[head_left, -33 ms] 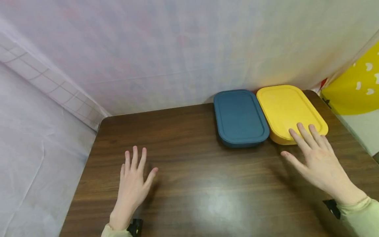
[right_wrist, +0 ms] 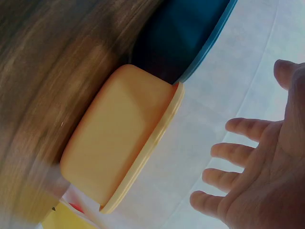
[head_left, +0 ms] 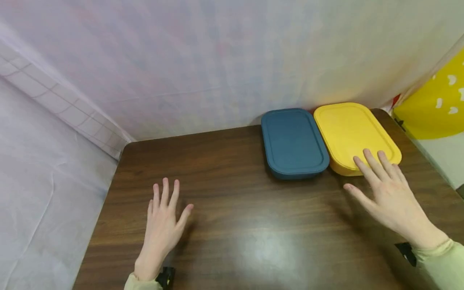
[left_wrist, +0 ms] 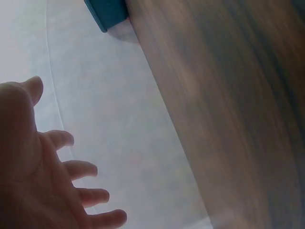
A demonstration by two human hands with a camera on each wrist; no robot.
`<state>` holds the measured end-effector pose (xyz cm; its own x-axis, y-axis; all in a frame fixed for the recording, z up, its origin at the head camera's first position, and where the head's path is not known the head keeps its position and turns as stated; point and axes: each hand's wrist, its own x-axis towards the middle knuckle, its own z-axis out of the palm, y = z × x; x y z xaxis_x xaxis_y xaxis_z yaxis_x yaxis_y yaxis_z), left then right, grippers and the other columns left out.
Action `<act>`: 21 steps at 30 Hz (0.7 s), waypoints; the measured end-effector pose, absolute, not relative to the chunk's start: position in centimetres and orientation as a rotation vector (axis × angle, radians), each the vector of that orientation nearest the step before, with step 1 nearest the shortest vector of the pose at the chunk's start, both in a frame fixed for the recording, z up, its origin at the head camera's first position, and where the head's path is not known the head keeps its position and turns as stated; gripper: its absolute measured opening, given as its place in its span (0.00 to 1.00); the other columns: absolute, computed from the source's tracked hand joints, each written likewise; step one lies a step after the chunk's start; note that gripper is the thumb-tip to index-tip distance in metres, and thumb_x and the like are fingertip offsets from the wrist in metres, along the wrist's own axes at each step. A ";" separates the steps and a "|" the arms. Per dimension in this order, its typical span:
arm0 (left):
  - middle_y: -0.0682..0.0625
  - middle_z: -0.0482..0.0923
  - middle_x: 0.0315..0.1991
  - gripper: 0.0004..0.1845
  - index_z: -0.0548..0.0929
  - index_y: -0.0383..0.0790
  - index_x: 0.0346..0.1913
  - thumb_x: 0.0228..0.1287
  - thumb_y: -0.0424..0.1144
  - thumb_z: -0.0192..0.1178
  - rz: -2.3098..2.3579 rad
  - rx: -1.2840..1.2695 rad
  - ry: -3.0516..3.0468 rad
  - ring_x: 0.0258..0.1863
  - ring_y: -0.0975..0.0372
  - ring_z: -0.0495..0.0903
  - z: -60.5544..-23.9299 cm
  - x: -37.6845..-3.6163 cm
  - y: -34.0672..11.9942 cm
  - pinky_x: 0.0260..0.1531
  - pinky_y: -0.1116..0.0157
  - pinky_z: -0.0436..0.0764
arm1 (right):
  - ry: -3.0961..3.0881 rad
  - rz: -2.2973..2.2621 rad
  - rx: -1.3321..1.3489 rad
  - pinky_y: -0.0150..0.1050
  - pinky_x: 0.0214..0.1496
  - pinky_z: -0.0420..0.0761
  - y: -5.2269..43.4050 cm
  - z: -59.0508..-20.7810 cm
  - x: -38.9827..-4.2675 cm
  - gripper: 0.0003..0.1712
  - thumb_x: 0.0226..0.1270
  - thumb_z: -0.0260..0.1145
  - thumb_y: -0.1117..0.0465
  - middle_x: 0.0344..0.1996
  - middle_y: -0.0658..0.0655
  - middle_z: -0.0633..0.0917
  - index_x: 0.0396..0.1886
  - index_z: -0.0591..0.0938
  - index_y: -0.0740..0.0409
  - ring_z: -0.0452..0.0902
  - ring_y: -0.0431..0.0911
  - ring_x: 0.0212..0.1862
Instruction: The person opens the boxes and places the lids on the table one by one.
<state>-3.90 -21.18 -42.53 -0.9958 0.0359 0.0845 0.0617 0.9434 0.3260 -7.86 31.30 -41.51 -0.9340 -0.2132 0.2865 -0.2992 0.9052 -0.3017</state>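
My left hand (head_left: 161,227) hovers over the left part of the brown wooden table (head_left: 232,201), fingers straight and spread, holding nothing. On the right, my right hand (head_left: 395,201) is also spread, its fingertips overlapping the near edge of a yellow lidded box (head_left: 357,135) in the head view. The right wrist view shows a gap between those fingers and the yellow box (right_wrist: 119,129). Directly left of it sits a dark blue lidded box (head_left: 295,143) of similar shape. Both lids are on, so the insides are hidden. A corner of the blue box (left_wrist: 108,12) shows in the left wrist view.
A pale cloth (head_left: 181,60) hangs behind the table's back edge, and whitish sheeting (head_left: 43,181) lies along its left side. Beyond the right edge is a yellow item with white marks (head_left: 438,104). Black straps (head_left: 166,278) are on both wrists.
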 end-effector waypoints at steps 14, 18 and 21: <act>0.38 0.46 0.87 0.38 0.50 0.44 0.86 0.84 0.54 0.48 -1.071 -0.093 -2.899 0.86 0.40 0.47 -44.3 -6.4 -18.3 0.80 0.35 0.57 | -2.843 0.594 0.461 0.73 0.83 0.49 28.6 -42.1 -11.0 0.45 0.75 0.68 0.45 0.83 0.71 0.59 0.81 0.65 0.62 0.49 0.70 0.84; 0.39 0.49 0.86 0.36 0.53 0.43 0.85 0.85 0.54 0.47 -1.178 -0.151 -2.872 0.86 0.42 0.51 -44.5 -7.2 -16.5 0.83 0.39 0.55 | -2.847 0.605 0.475 0.74 0.81 0.53 27.5 -42.6 -11.6 0.44 0.74 0.69 0.44 0.82 0.72 0.60 0.79 0.68 0.63 0.51 0.71 0.83; 0.39 0.52 0.86 0.36 0.55 0.42 0.85 0.84 0.54 0.47 -1.237 -0.197 -2.855 0.86 0.45 0.54 -44.4 -7.7 -14.7 0.83 0.42 0.56 | -2.843 0.599 0.480 0.76 0.79 0.54 27.1 -42.7 -12.0 0.42 0.75 0.68 0.45 0.82 0.72 0.61 0.79 0.68 0.63 0.53 0.71 0.83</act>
